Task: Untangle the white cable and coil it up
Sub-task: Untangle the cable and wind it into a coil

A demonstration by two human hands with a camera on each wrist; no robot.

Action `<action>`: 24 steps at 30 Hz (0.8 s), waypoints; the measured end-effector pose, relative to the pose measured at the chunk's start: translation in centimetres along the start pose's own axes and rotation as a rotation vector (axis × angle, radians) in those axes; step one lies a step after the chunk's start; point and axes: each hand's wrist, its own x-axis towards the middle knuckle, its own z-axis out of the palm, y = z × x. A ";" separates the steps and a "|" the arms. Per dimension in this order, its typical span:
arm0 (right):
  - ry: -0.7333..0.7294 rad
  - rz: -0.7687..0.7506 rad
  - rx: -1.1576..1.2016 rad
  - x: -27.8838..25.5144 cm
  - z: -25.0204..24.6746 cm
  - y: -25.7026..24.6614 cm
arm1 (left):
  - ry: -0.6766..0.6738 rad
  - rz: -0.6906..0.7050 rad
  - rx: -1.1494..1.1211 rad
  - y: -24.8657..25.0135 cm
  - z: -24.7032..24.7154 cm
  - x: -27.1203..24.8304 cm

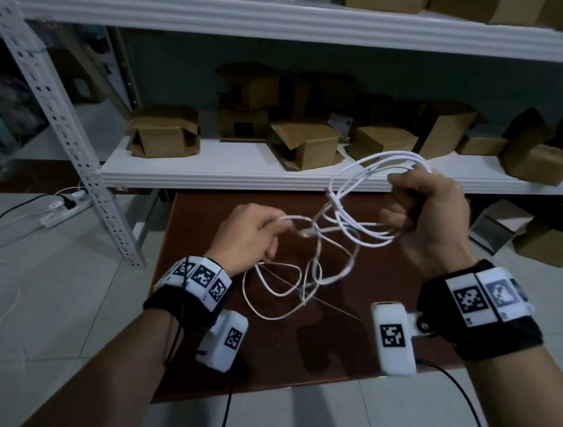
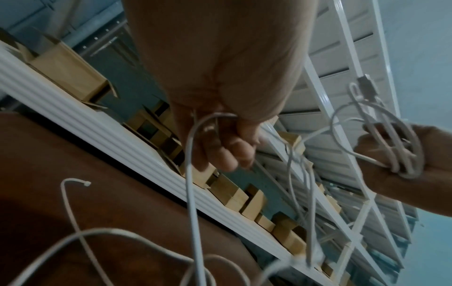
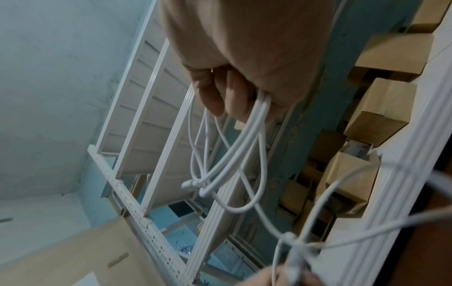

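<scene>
The white cable (image 1: pixel 350 199) hangs tangled between my two hands above a dark brown table (image 1: pixel 346 343). My right hand (image 1: pixel 421 209) is raised and grips several gathered loops of it; in the right wrist view the loops (image 3: pixel 234 154) run out from under its curled fingers (image 3: pixel 229 100). Lower and to the left, my left hand (image 1: pixel 254 234) pinches a single strand, and the left wrist view shows that strand (image 2: pixel 193 174) bending over the fingers (image 2: pixel 225 152). Loose loops (image 1: pixel 277 281) trail down onto the table. A connector end (image 2: pixel 84 182) lies on the tabletop.
White metal shelving (image 1: pixel 277 175) stands just behind the table, loaded with cardboard boxes (image 1: pixel 164 131). A slanted perforated shelf post (image 1: pixel 74 138) rises at the left. A power strip (image 1: pixel 64 208) with cords lies on the tiled floor at left. More boxes (image 1: pixel 545 242) sit low at the right.
</scene>
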 end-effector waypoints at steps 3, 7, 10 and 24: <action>0.030 0.003 0.060 0.5 -1.2 -1.2 | 0.250 -0.163 0.132 -2.2 -1.6 0.5; 0.094 0.004 0.116 1.4 -3.3 -2.3 | 0.333 -0.385 0.159 -5.0 -3.7 0.7; 0.149 -0.004 0.163 1.9 -4.7 -2.9 | 0.374 -0.534 0.117 -7.5 -4.9 0.9; 0.346 -0.104 0.276 2.7 -7.3 -4.6 | 0.332 -0.790 0.121 -13.2 -9.4 -0.8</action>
